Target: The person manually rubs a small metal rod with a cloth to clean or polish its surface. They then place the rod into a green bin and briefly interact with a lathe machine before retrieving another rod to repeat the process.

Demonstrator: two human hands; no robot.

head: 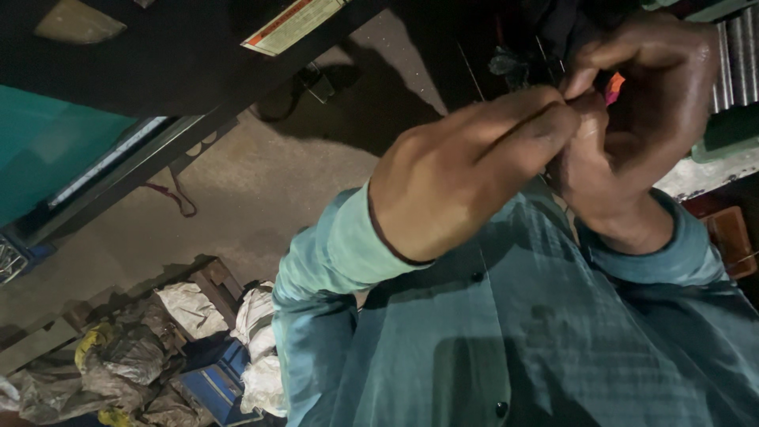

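Note:
My left hand and my right hand meet close in front of my chest, fingertips pressed together. Between them shows a small orange and pink piece, pinched by the right hand's fingers; what it is cannot be made out. The left thumb and forefinger are closed against the same spot, and whether they grip the piece is hidden. Both arms wear teal sleeves, and my teal shirt fills the lower frame.
A concrete floor lies below. Crumpled bags and cloths and a blue box sit at lower left. A dark bench edge runs across the upper left. Ribbed metal rollers stand at upper right.

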